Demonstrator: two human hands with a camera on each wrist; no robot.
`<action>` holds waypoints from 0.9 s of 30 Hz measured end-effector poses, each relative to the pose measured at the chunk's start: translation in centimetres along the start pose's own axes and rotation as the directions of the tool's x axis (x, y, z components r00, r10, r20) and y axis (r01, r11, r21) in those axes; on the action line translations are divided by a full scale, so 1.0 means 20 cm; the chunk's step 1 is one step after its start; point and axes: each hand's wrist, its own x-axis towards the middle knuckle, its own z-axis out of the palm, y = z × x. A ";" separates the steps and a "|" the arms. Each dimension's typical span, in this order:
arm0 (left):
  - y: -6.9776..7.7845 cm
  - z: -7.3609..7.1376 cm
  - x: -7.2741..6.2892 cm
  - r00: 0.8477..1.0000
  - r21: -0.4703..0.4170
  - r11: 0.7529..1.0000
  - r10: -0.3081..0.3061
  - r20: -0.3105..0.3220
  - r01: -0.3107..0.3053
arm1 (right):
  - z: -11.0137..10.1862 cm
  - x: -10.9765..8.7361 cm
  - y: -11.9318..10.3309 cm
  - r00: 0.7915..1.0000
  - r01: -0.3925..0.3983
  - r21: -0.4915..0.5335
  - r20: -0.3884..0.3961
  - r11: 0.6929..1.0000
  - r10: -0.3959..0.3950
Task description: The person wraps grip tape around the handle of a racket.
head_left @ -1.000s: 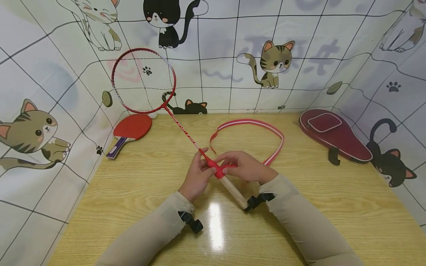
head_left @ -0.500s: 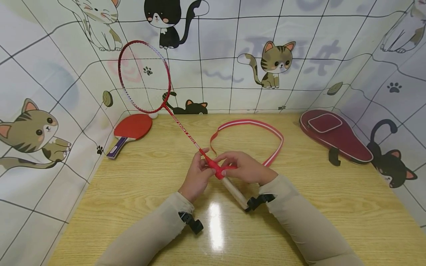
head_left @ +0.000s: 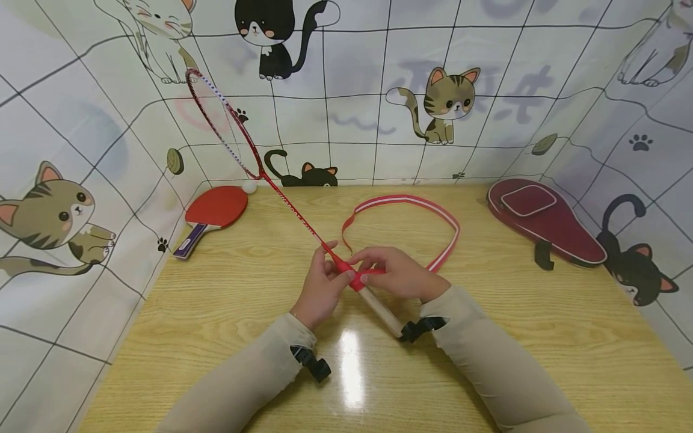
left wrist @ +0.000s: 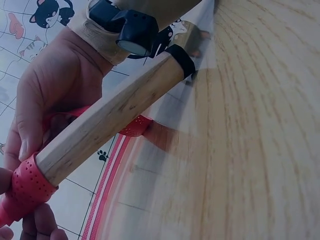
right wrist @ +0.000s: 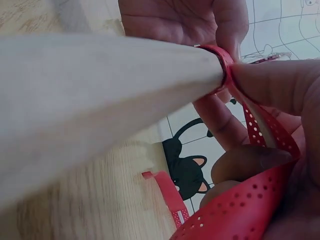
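Step in hand, as we read it: winding. The left hand [head_left: 320,288] has thumb and fingers closed round the slim red-and-white badminton racket [head_left: 294,210] at its perforated red collar [left wrist: 31,182], over the middle of the wooden tabletop [head_left: 216,313], head towards the far left corner. The right hand [head_left: 400,273] pinches the flat, red, perforated strip [head_left: 403,198] right by the pale, faceted wooden handle [head_left: 381,311]; the free length loops towards the far edge. We would keep it taut, overlap turns evenly, and let the left hand roll the racket. Against half a second ago, the hoop [head_left: 251,141] has turned nearly edge-on; both hands sit about where they were.
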 end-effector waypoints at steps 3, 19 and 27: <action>0.00 0.00 0.00 1.000 -0.012 1.000 0.009 -0.005 -0.009 | 0.00 0.00 0.00 1.000 -0.016 0.008 0.001 1.000 0.016; 0.02 0.00 -0.01 0.999 -0.074 0.997 0.038 0.004 -0.038 | -0.01 0.00 0.00 0.999 -0.025 0.048 0.042 0.999 0.023; 0.01 0.00 -0.01 1.000 -0.009 1.000 0.024 -0.012 -0.024 | 0.00 0.00 -0.01 0.999 -0.035 0.033 0.004 0.999 0.035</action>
